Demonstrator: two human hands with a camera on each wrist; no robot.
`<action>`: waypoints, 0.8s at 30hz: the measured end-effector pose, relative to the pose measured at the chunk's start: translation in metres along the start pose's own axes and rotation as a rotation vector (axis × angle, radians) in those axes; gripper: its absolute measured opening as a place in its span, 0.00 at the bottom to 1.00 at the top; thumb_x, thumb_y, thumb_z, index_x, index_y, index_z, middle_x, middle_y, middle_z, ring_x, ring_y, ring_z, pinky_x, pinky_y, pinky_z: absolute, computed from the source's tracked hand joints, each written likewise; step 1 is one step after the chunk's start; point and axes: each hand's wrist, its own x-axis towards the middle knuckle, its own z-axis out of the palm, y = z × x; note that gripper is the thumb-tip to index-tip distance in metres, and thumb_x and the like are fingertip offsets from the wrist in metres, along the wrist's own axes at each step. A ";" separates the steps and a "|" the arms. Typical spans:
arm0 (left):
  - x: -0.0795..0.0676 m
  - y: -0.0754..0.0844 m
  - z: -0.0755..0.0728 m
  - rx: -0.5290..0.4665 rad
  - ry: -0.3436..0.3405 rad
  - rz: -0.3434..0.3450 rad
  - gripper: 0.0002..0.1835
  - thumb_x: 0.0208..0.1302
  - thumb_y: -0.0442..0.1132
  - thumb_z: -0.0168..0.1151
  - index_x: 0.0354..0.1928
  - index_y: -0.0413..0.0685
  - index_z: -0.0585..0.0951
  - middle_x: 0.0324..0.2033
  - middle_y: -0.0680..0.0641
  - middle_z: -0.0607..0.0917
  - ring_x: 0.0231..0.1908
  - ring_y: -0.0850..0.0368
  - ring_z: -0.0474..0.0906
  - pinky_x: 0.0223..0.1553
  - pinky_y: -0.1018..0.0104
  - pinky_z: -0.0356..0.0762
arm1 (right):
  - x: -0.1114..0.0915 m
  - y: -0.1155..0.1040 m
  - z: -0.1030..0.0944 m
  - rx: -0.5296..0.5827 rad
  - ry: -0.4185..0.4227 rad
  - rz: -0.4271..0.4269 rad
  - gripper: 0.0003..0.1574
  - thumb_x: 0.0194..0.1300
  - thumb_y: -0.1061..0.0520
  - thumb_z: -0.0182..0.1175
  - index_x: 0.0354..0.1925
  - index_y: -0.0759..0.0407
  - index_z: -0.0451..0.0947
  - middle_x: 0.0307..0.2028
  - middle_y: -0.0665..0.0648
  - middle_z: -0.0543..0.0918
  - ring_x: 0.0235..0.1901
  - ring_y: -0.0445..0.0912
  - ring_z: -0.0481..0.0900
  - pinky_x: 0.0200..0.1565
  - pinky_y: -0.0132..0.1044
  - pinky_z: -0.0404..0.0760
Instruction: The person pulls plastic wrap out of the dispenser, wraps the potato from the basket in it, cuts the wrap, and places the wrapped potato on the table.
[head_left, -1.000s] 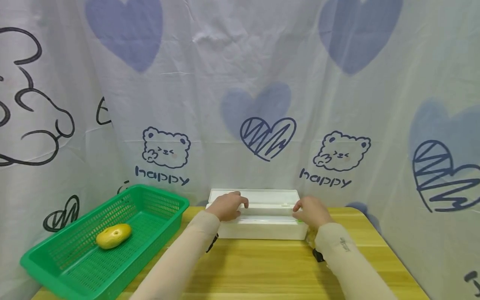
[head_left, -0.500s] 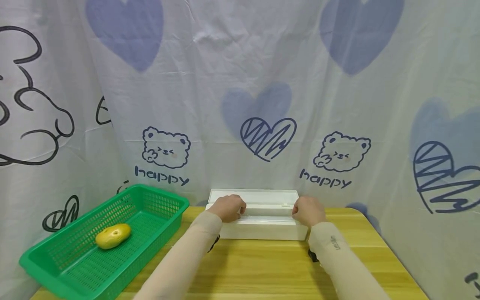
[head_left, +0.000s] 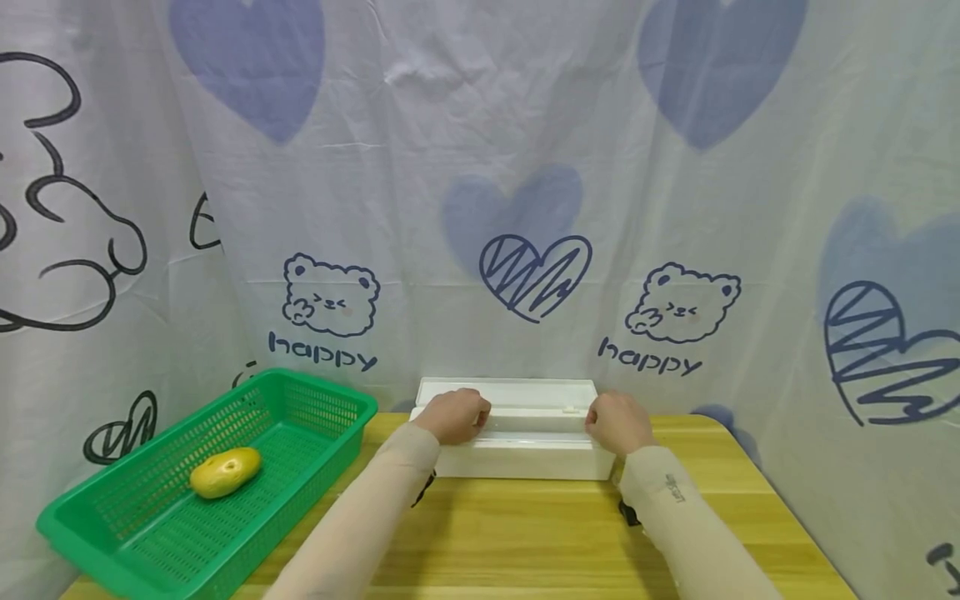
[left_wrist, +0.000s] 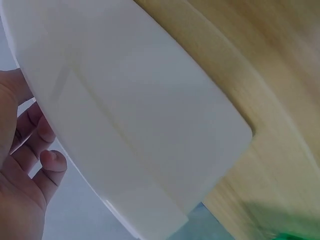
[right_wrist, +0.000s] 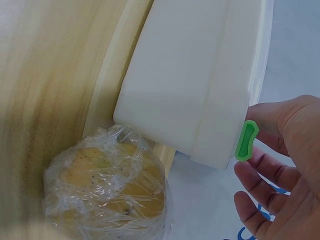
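Observation:
A long white cling film box (head_left: 525, 463) stands at the back of the table, its lid (head_left: 517, 392) raised. My left hand (head_left: 453, 415) is at the left part of its opening, fingers curled at the front rim, pinching the film's edge. At the right end my right hand (head_left: 618, 423) pinches the film likewise, thumb and index finger meeting at the rim. Clear cling film (head_left: 513, 436) shows as a shiny strip between the hands. A green cutter slider (right_wrist: 246, 141) sits on the rim by the right fingers. The pinched film itself is mostly hidden.
On the left is a green perforated basket (head_left: 300, 492) with a yellow mango (head_left: 226, 472) in it. A similar yellow fruit wrapped in film (right_wrist: 115, 185) lies beside the box's right end. A printed curtain (head_left: 525, 192) hangs close behind the wooden table (head_left: 525, 542).
Both hands' fingers have closed from a spread pose into pinches at the box opening. The right hand has shifted slightly left. Box and basket have stayed put.

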 end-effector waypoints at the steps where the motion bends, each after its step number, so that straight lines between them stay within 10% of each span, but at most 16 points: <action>1: 0.000 -0.001 0.000 -0.004 0.004 -0.002 0.12 0.66 0.32 0.70 0.28 0.56 0.80 0.30 0.56 0.77 0.31 0.59 0.72 0.29 0.63 0.73 | 0.000 0.001 0.000 0.000 0.001 0.001 0.07 0.65 0.63 0.70 0.29 0.58 0.87 0.31 0.55 0.85 0.32 0.49 0.79 0.41 0.47 0.84; 24: -0.011 -0.001 -0.008 -0.146 -0.038 0.027 0.09 0.70 0.33 0.68 0.36 0.52 0.77 0.25 0.55 0.76 0.28 0.60 0.70 0.34 0.66 0.71 | -0.005 0.004 -0.006 0.041 -0.053 0.012 0.09 0.73 0.58 0.67 0.32 0.56 0.81 0.30 0.53 0.82 0.33 0.49 0.77 0.42 0.46 0.82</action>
